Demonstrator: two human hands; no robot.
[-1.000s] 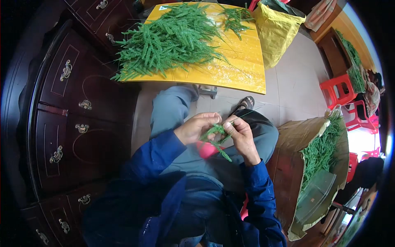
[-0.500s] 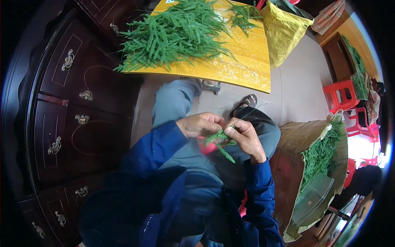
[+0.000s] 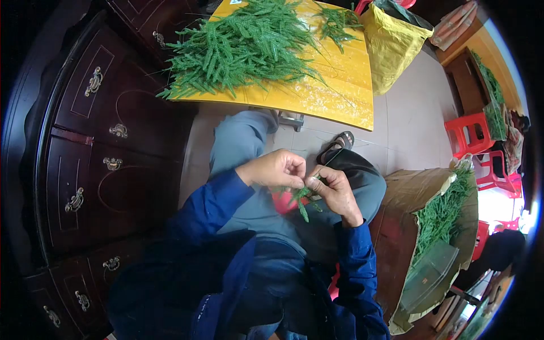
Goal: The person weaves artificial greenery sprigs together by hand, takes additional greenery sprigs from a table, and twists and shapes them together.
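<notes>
Above my lap, my right hand (image 3: 335, 194) pinches a small green sprig (image 3: 304, 205) that looks like pine foliage, its needled tips hanging down between my hands. My left hand (image 3: 277, 169) is closed in a pinch right beside the right fingertips. What sits between its thumb and fingers is too small to make out. A red surface (image 3: 285, 202) shows behind the sprig, between my legs. In front of me, a large heap of similar green sprigs (image 3: 238, 48) lies on the yellow table (image 3: 340, 96), with a smaller bunch (image 3: 338, 25) to its right.
An open cardboard box (image 3: 405, 187) of green sprigs stands at my right. Beyond the table's right edge is a yellow sack (image 3: 394, 45). Red plastic stools (image 3: 469, 133) stand farther right. A dark wooden cabinet (image 3: 113, 147) with metal handles runs along the left.
My left hand has shifted slightly up and left, its fingers curling more. The sprig now hangs more steeply below my right fingers, which have moved a little left.
</notes>
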